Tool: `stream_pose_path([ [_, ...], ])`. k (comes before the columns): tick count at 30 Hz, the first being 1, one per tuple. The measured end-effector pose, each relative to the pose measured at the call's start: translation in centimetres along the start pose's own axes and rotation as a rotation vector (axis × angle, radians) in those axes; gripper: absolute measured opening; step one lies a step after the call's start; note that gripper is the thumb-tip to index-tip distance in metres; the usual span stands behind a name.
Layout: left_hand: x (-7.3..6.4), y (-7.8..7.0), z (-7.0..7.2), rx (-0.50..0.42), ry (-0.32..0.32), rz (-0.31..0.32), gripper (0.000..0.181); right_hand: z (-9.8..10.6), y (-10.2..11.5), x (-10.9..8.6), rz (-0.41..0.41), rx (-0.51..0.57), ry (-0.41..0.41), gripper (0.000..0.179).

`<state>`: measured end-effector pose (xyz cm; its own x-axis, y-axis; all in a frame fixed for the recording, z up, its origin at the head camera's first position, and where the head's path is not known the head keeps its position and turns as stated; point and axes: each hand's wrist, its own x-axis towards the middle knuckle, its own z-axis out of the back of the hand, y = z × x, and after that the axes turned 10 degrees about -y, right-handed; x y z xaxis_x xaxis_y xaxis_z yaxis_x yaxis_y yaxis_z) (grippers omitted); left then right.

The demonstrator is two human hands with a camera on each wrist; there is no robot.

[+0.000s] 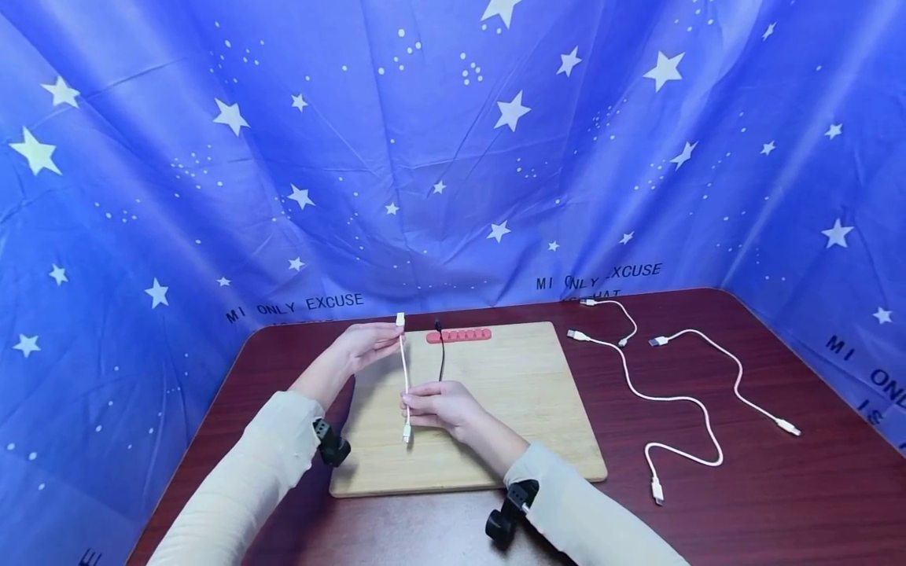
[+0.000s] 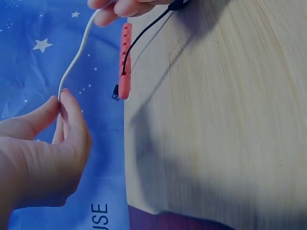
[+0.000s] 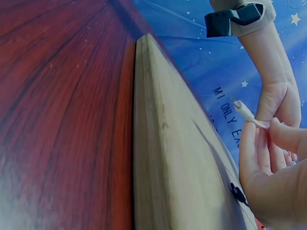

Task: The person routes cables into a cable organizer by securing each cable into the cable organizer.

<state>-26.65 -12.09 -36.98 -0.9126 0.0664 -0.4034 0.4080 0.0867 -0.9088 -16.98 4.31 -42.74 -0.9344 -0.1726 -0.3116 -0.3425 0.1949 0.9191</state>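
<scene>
A short white USB cable (image 1: 405, 363) is stretched between my two hands above the wooden board (image 1: 510, 409). Near its upper plug, my left hand (image 1: 368, 344) pinches it between thumb and fingers. Lower down, my right hand (image 1: 446, 409) pinches the cable just above its other connector (image 3: 243, 110). On the board's far edge lies a red cable holder (image 1: 470, 335) with a row of slots. A black cable (image 1: 443, 358) sits in the holder's left end, its plug sticking out beyond; its near part is hidden behind my right hand in the head view.
Right of the board, three white USB cables lie on the dark red table (image 1: 778, 487): a short one (image 1: 632, 314), a long curved one (image 1: 679, 399) and another (image 1: 739, 373). A blue star-patterned curtain (image 1: 425, 157) surrounds the table's back and sides.
</scene>
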Motion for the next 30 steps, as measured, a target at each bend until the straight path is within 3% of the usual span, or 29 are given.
stream_pose_path([
  [10, 0.6, 0.2, -1.0, -0.005, -0.024, -0.001, 0.042, 1.0, 0.1, -0.2, -0.019, -0.022, -0.057, 0.032],
  [18, 0.6, 0.3, -1.7, 0.003, -0.022, 0.002, 0.039, 1.7, 0.0, -0.5, -0.024, -0.032, -0.063, 0.034],
  [25, 0.9, 0.9, -2.0, 0.003, -0.026, 0.012, 0.039, 2.8, 0.2, -1.2, 0.019, -0.041, -0.034, 0.029],
  [30, 1.2, 1.4, -2.3, 0.008, -0.034, 0.014, 0.04, 3.2, 0.1, -1.3, 0.004, -0.076, -0.071, 0.034],
])
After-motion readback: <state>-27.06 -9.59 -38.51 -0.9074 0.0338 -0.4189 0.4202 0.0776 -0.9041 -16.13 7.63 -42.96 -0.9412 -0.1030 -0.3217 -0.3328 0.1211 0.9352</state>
